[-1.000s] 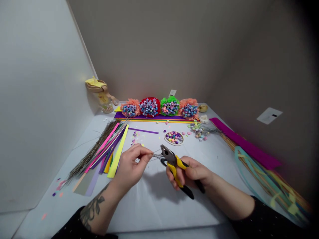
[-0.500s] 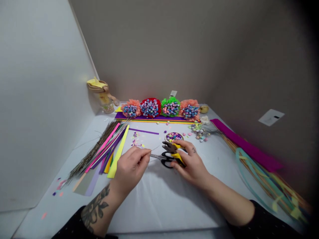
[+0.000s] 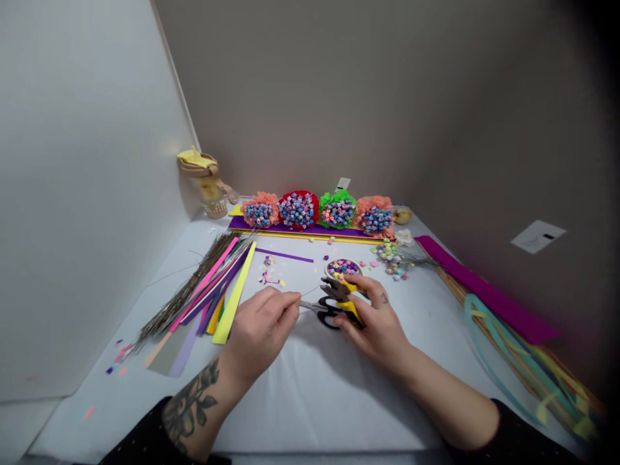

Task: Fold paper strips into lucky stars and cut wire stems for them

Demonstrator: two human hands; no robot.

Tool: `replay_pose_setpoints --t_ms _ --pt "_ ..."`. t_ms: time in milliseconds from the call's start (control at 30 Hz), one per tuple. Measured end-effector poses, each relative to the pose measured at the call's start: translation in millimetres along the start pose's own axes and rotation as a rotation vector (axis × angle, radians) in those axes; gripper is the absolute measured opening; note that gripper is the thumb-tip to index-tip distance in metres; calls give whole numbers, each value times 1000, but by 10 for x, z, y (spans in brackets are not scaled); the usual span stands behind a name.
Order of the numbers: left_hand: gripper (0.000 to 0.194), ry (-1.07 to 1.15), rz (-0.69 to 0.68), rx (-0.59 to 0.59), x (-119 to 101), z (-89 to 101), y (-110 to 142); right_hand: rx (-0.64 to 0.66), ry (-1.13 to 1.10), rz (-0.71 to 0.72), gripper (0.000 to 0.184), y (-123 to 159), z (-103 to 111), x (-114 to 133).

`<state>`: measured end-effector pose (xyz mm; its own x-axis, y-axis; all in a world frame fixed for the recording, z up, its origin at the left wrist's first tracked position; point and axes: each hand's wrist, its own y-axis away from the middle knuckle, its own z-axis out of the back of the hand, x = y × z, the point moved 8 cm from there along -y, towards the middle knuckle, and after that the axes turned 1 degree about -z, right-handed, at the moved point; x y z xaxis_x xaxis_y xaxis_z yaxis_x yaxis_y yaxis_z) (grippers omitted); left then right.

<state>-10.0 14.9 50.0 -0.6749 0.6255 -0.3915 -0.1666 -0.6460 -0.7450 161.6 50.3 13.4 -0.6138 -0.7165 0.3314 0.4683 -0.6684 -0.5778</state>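
Note:
Between the thumb and fingertips of my left hand (image 3: 264, 326) I pinch a thin wire (image 3: 310, 293), whose free end slants up to the right. My right hand (image 3: 378, 323) is wrapped round combination pliers (image 3: 339, 289) with yellow and black handles. The pliers' jaws are apart and point left, close to the wire's tip; whether they touch it I cannot tell. Beneath both, black-handled scissors (image 3: 329, 317) lie on the white table, their blades partly behind my left fingers. Just beyond the pliers, a round dish (image 3: 343, 267) of small coloured paper stars is partly hidden by my right hand.
Coloured paper strips (image 3: 234, 294) and a bundle of wires (image 3: 188, 284) lie at left. Several crepe-wrapped star bouquets (image 3: 298, 210) line the back. Stars on wires (image 3: 387, 252) lie right of the dish. Magenta paper (image 3: 484, 290) and ribbons (image 3: 477, 349) run along the right.
My right hand has turned over and shifted its grip on the pliers, whose jaws now point left instead of up-left. My left hand keeps its pinch on the wire. The view has shifted slightly.

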Motion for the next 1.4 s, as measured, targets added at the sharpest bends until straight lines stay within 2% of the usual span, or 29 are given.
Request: replay_pose_setpoints --t_ms 600,800,1000,1233,1400 --pt "17 23 -11 40 -28 -19 13 3 -45 -7 18 3 -34 -23" --pt "18 11 -2 57 -7 -31 30 51 -98 -39 17 -10 -57 -13" --pt "17 19 0 45 -24 -11 20 84 -149 -8 17 -13 -63 20" --pt "18 23 18 58 13 -35 47 126 -332 -42 15 -18 -55 26" --pt "17 12 2 62 -15 -25 31 224 -539 -93 16 -38 -77 31"
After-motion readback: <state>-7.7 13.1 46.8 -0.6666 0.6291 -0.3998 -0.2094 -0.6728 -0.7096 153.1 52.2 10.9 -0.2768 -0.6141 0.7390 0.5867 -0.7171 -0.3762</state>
